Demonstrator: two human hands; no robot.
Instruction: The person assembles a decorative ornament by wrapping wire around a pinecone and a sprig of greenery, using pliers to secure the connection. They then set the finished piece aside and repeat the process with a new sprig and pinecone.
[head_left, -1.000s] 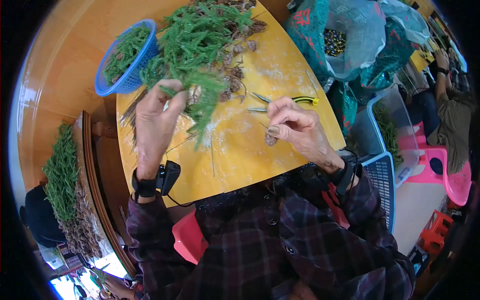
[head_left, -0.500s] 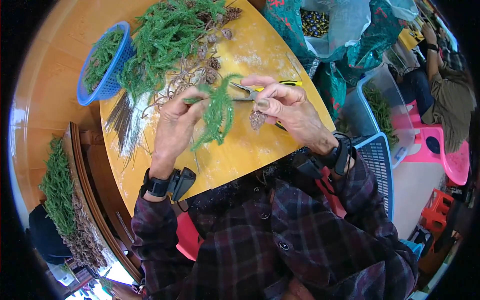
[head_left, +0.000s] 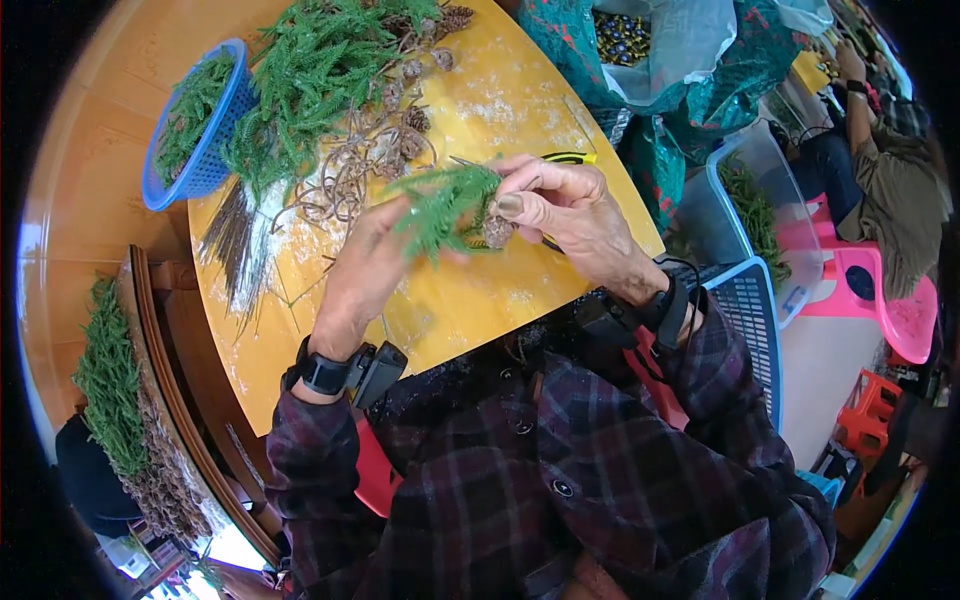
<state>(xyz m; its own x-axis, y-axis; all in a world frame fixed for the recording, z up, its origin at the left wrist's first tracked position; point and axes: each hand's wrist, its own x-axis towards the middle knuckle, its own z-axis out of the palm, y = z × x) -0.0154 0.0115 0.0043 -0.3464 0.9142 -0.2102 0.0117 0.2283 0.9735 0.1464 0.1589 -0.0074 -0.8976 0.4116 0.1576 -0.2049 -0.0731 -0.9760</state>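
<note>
Head view: hands around green sprig, teal bag behind.

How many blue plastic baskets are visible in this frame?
2: one blue plastic basket of green sprigs sits at the yellow table's far-left edge; another stands right of the person. Others may be hidden.

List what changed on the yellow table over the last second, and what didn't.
The left hand left the green pile, lifting a green sprig toward the right hand, which rose off the table with a pine cone; both now work together. The blue basket and the yellow table stayed as they were.
</note>
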